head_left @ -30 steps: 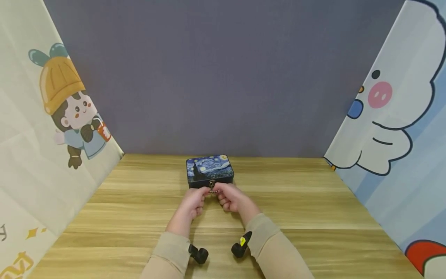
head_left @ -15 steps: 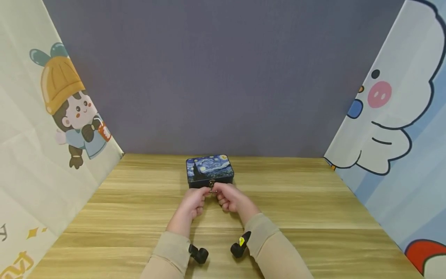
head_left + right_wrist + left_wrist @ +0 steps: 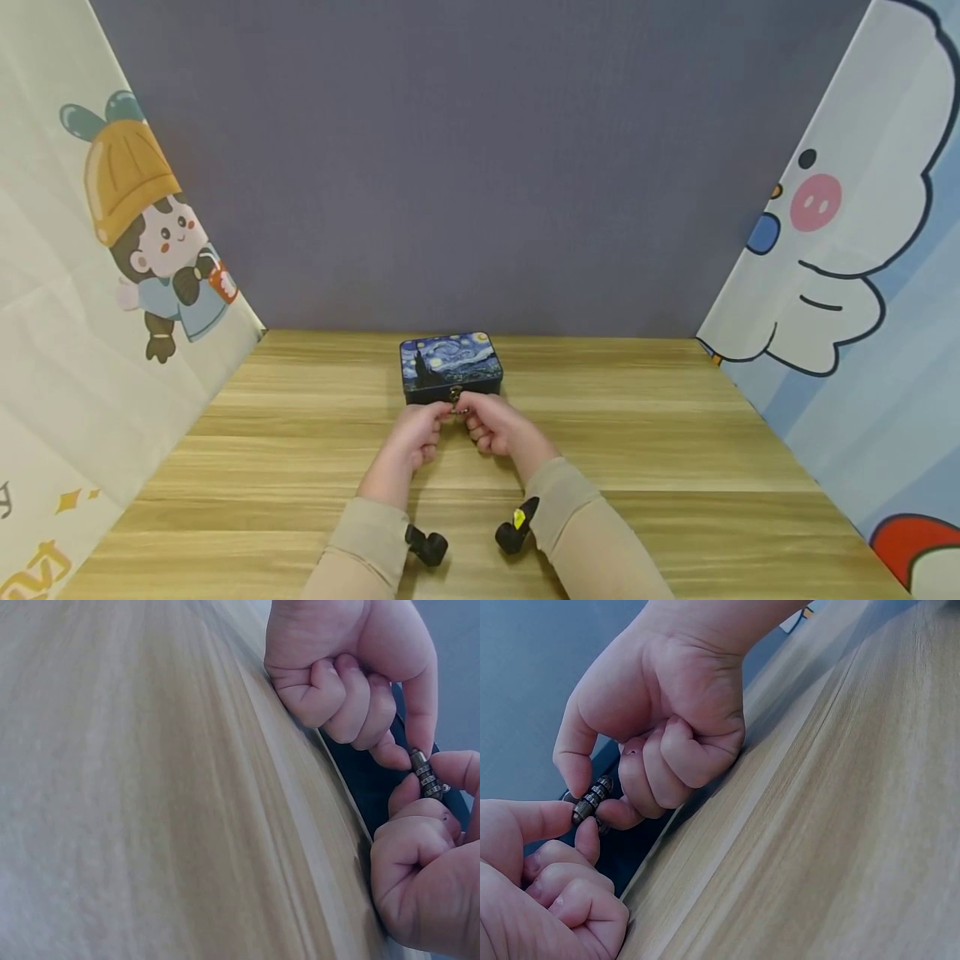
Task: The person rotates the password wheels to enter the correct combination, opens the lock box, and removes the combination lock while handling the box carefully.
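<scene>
A flat rectangular box with a starry night painting on its lid and dark sides lies at the back of the table, its lid down. At its front clasp is a small combination padlock with ridged number rings. My left hand pinches one end of the padlock between thumb and index finger. The right hand pinches the other end the same way, as the right wrist view shows with the padlock between both hands. The other fingers of each hand are curled into the palm.
The wooden table reaches back to a grey wall panel just behind the box. Cartoon-printed curtains stand at the left and right sides. Each beige sleeve has a black wrist camera near it.
</scene>
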`<state>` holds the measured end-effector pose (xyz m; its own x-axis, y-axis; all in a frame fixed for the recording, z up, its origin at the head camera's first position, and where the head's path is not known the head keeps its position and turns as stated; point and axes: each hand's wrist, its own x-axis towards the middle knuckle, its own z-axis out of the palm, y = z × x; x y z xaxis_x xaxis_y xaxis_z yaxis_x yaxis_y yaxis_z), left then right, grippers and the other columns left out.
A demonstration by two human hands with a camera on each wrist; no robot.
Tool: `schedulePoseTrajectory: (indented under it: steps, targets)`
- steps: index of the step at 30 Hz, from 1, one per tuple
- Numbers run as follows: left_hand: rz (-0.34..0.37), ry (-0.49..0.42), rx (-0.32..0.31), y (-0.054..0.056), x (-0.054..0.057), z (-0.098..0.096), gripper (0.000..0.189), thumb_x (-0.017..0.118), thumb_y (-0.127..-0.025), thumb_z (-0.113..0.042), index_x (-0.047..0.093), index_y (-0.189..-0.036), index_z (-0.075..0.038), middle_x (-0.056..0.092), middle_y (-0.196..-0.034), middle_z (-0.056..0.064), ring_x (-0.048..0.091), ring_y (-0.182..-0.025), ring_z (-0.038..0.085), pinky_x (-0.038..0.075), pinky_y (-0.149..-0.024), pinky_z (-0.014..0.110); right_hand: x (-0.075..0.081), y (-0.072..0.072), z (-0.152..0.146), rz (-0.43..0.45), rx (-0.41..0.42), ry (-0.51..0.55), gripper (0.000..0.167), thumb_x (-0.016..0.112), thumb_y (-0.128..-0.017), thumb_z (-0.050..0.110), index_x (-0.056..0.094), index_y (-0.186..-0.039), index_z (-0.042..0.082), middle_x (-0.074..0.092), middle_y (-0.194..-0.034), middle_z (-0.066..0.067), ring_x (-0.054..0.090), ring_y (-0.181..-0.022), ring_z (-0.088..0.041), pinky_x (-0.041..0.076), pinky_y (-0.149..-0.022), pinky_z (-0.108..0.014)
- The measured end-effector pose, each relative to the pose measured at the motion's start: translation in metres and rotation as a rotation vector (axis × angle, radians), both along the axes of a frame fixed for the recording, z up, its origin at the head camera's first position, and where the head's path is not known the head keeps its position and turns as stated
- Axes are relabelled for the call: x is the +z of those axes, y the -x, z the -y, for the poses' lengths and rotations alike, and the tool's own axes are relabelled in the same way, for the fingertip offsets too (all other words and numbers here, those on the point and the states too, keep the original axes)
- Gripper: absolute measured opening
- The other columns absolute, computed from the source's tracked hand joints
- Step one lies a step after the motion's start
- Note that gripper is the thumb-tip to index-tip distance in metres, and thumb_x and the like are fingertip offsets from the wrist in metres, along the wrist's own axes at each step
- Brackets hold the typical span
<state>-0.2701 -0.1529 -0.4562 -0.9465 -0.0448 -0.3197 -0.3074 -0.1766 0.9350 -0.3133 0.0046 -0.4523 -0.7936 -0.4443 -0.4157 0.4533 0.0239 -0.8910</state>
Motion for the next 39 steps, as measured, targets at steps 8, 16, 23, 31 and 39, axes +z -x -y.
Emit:
schedulePoseTrajectory:
  steps: [8,16,23,31,39]
  targets:
    - [-0.008,-0.019,0.012,-0.0008,0.0005,0.0016,0.02,0.065,-0.093,-0.018,0.059,-0.084,-0.001,0.029,-0.054,-0.008,0.02,-0.043,0.005,0.019,-0.039,0.022,-0.0007,0.0002,0.0026,0.004,0.011,-0.006,0.019,0.062,-0.078,0.02,0.047,-0.067,0.014,0.025,-0.055,0.008,0.017,-0.044,-0.006,0.015,-0.04,-0.022]
    - [-0.008,-0.009,0.008,-0.0005,-0.0001,0.0028,0.021,0.064,-0.095,-0.018,0.058,-0.082,-0.002,0.029,-0.054,-0.008,0.02,-0.043,0.005,0.019,-0.04,0.022,-0.001,0.0019,0.0037,0.012,0.011,-0.002,0.016,0.062,-0.077,0.02,0.05,-0.071,0.011,0.024,-0.055,0.008,0.016,-0.044,-0.006,0.014,-0.04,-0.023]
    - [-0.01,-0.001,-0.002,0.0001,0.0007,0.0022,0.021,0.064,-0.096,-0.02,0.059,-0.083,-0.003,0.03,-0.055,-0.008,0.021,-0.043,0.005,0.02,-0.04,0.022,-0.0005,0.0021,0.0023,0.01,0.003,-0.001,0.016,0.062,-0.076,0.02,0.051,-0.074,0.009,0.025,-0.054,0.008,0.015,-0.044,-0.006,0.014,-0.04,-0.022]
    - [-0.003,-0.003,0.0,0.0007,-0.0015,0.0004,0.022,0.063,-0.097,-0.02,0.062,-0.088,0.0,0.03,-0.055,-0.008,0.021,-0.043,0.005,0.02,-0.04,0.022,-0.0013,0.0012,0.0015,0.012,-0.001,-0.009,0.015,0.062,-0.077,0.021,0.052,-0.073,0.01,0.025,-0.054,0.008,0.015,-0.044,-0.006,0.014,-0.04,-0.023]
    - [-0.006,-0.004,-0.009,0.0001,-0.0021,-0.0006,0.022,0.063,-0.098,-0.02,0.061,-0.089,0.001,0.029,-0.055,-0.008,0.02,-0.043,0.005,0.019,-0.039,0.022,-0.0017,0.0001,0.0003,0.011,0.012,-0.013,0.017,0.061,-0.078,0.023,0.051,-0.074,0.01,0.025,-0.055,0.009,0.015,-0.044,-0.006,0.014,-0.039,-0.022]
